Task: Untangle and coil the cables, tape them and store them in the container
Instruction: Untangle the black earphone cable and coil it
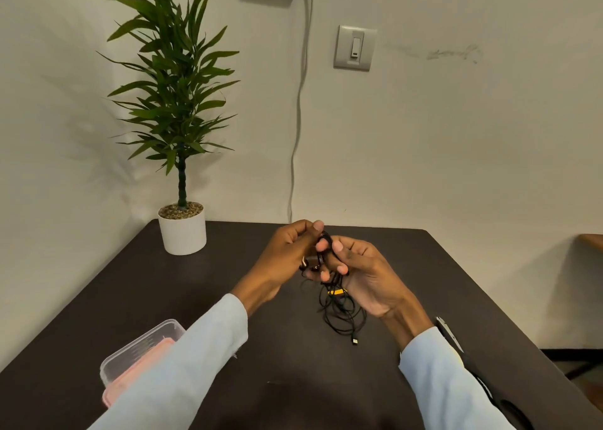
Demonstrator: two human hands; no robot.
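A tangle of thin black cables hangs from both hands over the middle of the dark table, its lower loops and a small plug resting on the top. A yellow tag shows in the tangle. My left hand pinches the upper part of the bundle from the left. Facing it palm up, my right hand has its fingers closed on the same strands. A clear plastic container with a pink lid under it sits at the near left, partly hidden by my left sleeve.
A potted plant in a white pot stands at the table's far left corner. Scissors lie by my right sleeve near the right edge. A grey wire runs down the wall behind the table.
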